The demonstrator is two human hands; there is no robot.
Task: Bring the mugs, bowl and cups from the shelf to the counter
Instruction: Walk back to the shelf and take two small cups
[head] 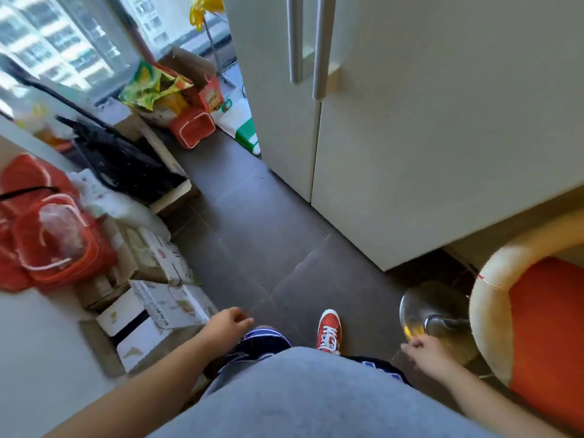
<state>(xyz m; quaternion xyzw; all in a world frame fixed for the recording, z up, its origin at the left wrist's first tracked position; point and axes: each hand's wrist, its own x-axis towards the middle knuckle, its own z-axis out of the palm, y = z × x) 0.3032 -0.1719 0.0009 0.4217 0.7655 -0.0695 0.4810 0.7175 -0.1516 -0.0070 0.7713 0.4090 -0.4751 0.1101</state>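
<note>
Looking down at dark floor tiles [278, 248] in a narrow kitchen passage, blurred by motion. Standing with a red shoe [329, 330] forward. Hanging low, left hand [228, 324] loosely curled, holding nothing. Reaching beside a stool [518, 311], right hand [426, 354] also loosely curled and holding nothing. Passing boxes [158, 305] on the left, white cabinets [426, 137] on the right. Showing no mugs, bowl, cups or shelf anywhere.

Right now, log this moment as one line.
left hand empty | right hand empty | walking past cabinet | no mugs visible
</note>
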